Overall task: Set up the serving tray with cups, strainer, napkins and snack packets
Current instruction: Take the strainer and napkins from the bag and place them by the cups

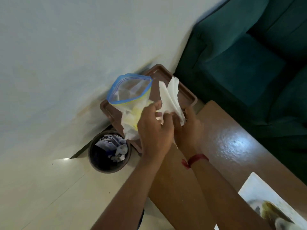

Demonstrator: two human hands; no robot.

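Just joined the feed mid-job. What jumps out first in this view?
Both hands, left hand and right hand, meet at centre, gripping white napkins over a brown tray. A clear zip bag stands open beside them, and a round bin holding crumpled paper sits on the floor below.

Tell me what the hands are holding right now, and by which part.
Both hands, left hand and right hand, grip the white napkins by their lower end, which fans upward. The zip bag is apparently pinned by the left hand too.
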